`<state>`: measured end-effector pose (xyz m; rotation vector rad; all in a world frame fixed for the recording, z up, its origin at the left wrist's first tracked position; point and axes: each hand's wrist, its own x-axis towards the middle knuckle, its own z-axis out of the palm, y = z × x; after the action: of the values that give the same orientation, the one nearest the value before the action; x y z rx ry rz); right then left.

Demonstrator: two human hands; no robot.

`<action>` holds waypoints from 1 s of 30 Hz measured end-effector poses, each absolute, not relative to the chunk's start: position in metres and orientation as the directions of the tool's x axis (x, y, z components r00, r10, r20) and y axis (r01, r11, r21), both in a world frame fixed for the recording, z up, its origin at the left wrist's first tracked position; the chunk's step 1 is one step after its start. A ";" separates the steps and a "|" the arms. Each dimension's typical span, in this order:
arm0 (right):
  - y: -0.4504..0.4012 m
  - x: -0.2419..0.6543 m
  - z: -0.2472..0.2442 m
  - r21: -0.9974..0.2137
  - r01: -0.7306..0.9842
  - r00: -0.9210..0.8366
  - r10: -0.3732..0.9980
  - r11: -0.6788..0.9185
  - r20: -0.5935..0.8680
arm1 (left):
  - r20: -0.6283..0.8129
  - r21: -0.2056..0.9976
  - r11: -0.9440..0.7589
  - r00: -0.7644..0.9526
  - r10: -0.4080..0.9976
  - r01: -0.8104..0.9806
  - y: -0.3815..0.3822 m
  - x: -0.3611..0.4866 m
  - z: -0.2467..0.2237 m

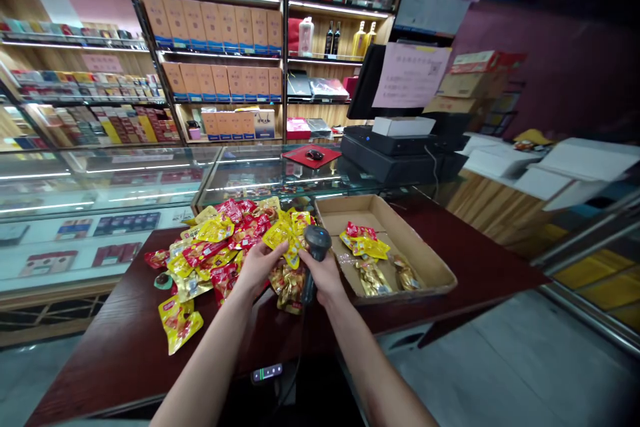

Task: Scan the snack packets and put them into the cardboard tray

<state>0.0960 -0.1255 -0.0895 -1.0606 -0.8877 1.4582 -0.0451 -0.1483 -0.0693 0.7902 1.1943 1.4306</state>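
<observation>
My left hand (260,267) is closed on the lower left edge of a yellow snack packet (279,237). A dark handheld scanner (317,243) is in my right hand (326,275), whose fingertips come close to the packet's right side. Left of my hands lies a pile of red, yellow and gold snack packets (210,243), with one yellow packet (178,323) apart at its near edge. Gold packets (290,287) lie under and between my hands. To the right, a shallow cardboard tray (420,250) holds several red, yellow and gold packets (370,275).
The dark red table (480,260) extends right of the tray. Behind it stands a glass counter (240,177) with a mouse (315,155) on a red mat. A monitor (367,83) and black machine (385,153) stand at the back right. Stocked shelves line the wall.
</observation>
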 end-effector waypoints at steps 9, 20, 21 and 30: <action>-0.133 0.087 -0.088 -0.936 -0.337 0.028 0.993 -0.101 -0.117 | -0.282 0.882 0.183 -0.174 0.944 -0.435 -0.149 -0.035 -0.066; -0.123 0.083 -0.096 -0.966 -0.258 0.123 0.990 -0.030 -0.064 | -0.423 0.800 0.308 -0.120 0.898 -0.516 -0.127 -0.034 -0.062; -0.122 0.083 -0.096 -0.968 -0.249 0.133 0.989 -0.030 -0.065 | -0.447 0.783 0.333 -0.104 0.888 -0.525 -0.124 -0.035 -0.061; -0.120 0.083 -0.097 -0.967 -0.253 0.192 0.980 -0.002 -0.052 | -0.563 0.752 0.482 -0.058 0.825 -0.450 -0.103 -0.037 -0.052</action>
<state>0.0834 -0.1199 -0.0967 -1.1276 -0.8663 1.1919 -0.0369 -0.1030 -0.0518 0.3869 1.2350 1.0826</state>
